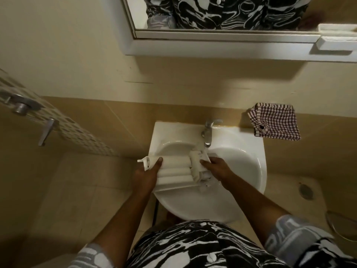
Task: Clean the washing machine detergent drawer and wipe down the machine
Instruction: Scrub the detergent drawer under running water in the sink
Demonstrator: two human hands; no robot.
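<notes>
Two hands — on what? (A)
(B) Left hand [147, 174] grips the detergent drawer [173, 174] at its 9 o'clock end, right hand [218, 169] its 3 o'clock end; over the sink [251, 151], below the tap [207, 132] at 12.
(A) Tip?
(B) Tilt it — flush every compartment.

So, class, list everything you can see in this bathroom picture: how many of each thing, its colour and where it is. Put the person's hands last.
detergent drawer: one, white, held over the sink under the tap
sink: one, white, against the tiled wall
tap: one, chrome, at the sink's back edge
checked cloth: one, dark red and white, against the wall right of the tap
mirror: one, white frame, on the wall above the sink
metal handle: one, grey, far left
floor drain: one, grey, on the floor right of the sink
left hand: one, grips the drawer's left end
right hand: one, holds the drawer's right end
</notes>
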